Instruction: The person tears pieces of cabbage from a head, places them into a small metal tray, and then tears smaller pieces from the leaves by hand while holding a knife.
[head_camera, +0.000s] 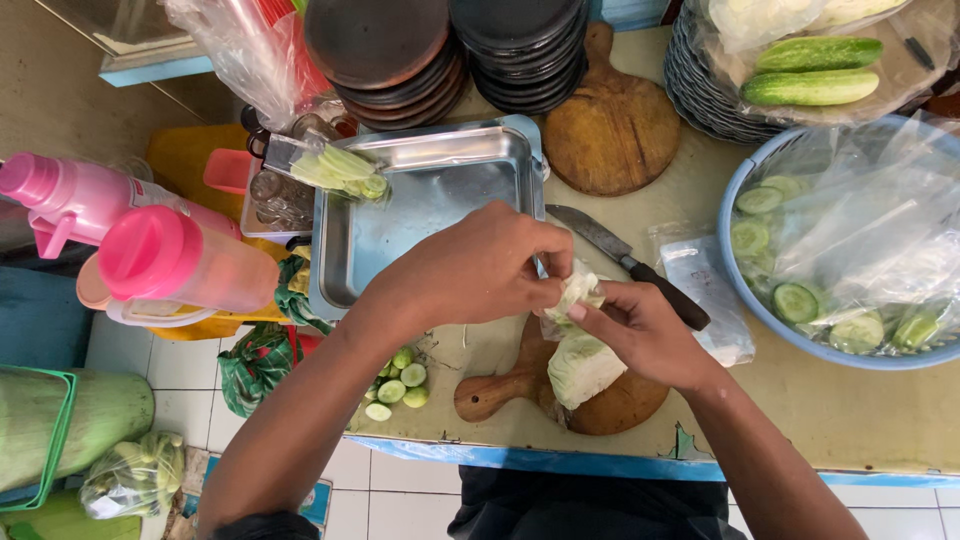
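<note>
Both hands pull a leaf off a cabbage wedge over a round cutting board.

The tabletop (880, 420) carries a steel tray (420, 215) at 11 o'clock of the hands and a blue basin (745, 300) of cucumber slices in plastic at 3 o'clock. The board (610, 405) lies under the hands; a second round board (612, 125) sits at 12 o'clock. The cabbage (582, 368) rests on the near board, at the frame's centre. The left hand (480, 265) is closed, fingertips pinching the leaf (578, 288). The right hand (645, 335) is curled shut around the cabbage's top. A knife (625, 262) lies just behind the hands, and loose cucumber slices (398, 388) sit at 8 o'clock.
</note>
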